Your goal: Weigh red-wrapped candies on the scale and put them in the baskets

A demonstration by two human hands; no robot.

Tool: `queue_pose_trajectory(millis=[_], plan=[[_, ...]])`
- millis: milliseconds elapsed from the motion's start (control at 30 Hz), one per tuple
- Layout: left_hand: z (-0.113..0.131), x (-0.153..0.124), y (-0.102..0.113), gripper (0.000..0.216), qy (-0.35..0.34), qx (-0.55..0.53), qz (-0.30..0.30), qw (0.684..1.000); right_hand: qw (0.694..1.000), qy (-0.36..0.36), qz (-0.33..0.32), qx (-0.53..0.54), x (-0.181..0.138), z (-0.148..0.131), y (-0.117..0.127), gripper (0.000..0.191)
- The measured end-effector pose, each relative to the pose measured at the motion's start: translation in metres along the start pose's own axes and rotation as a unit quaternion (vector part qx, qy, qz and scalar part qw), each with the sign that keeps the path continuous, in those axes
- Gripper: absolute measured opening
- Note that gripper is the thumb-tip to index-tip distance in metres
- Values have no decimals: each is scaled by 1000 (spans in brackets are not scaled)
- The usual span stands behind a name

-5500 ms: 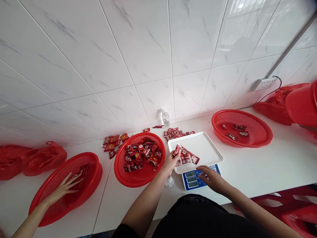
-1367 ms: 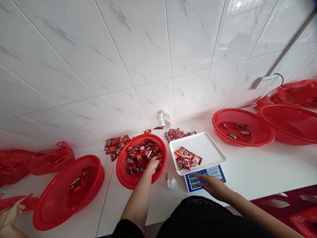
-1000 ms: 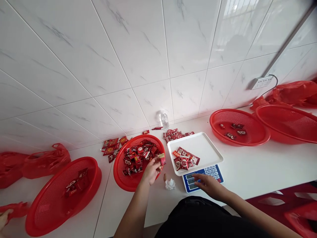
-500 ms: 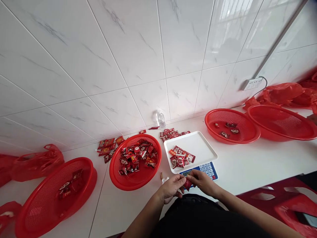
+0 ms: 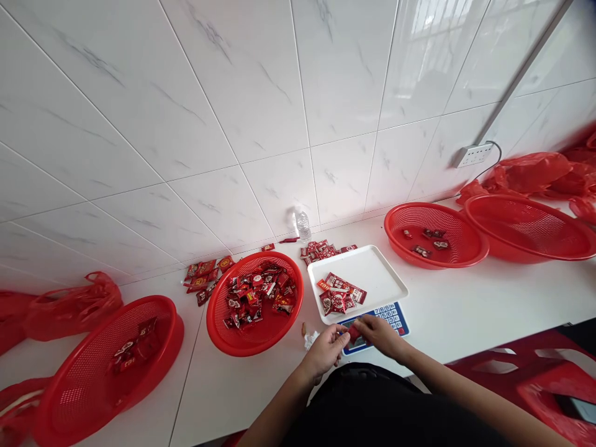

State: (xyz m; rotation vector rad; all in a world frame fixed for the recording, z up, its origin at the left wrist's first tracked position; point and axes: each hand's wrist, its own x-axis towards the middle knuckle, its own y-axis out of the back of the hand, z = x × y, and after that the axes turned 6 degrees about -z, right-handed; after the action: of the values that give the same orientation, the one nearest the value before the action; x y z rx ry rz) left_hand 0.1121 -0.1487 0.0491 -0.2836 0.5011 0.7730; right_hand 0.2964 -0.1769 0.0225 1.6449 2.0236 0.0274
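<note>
My left hand [image 5: 326, 351] and my right hand [image 5: 379, 336] meet low in the middle of the head view, fingers closed on a small red packet [image 5: 356, 335] between them. The fingers cover part of it. Beneath them is a blue-and-white digital scale [image 5: 398, 316], its display partly hidden. On the scale rests a white tray [image 5: 382, 273] with several red packets [image 5: 338, 300] at its left side. Left of the tray, a red perforated basket [image 5: 215, 335] holds many small red packets [image 5: 254, 295].
Loose red packets [image 5: 321, 250] lie behind the tray, near a clear plastic bottle [image 5: 302, 223] by the wall. More packets [image 5: 201, 273] lie behind the basket. Other red baskets stand left [image 5: 172, 347] and right [image 5: 437, 264]. Crumpled white tissue [image 5: 310, 339] lies beside my left hand.
My hands have shifted slightly up with the red packet, and the packet has turned between my fingers. My right hand covers more of it. The tray and baskets stay put.
</note>
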Motion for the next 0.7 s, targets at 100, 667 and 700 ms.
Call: queue_pose_trajectory(millis=[100, 667, 700], plan=[[-5, 2, 5, 31, -4, -50, 48, 998, 996, -55, 52, -37, 16, 12, 14, 44], [-13, -6, 20, 31, -12, -188, 60, 980, 997, 50, 52, 30, 42, 17, 24, 67], [-12, -6, 20, 31, -12, -186, 63, 980, 996, 66, 47, 27, 42, 17, 23, 66]])
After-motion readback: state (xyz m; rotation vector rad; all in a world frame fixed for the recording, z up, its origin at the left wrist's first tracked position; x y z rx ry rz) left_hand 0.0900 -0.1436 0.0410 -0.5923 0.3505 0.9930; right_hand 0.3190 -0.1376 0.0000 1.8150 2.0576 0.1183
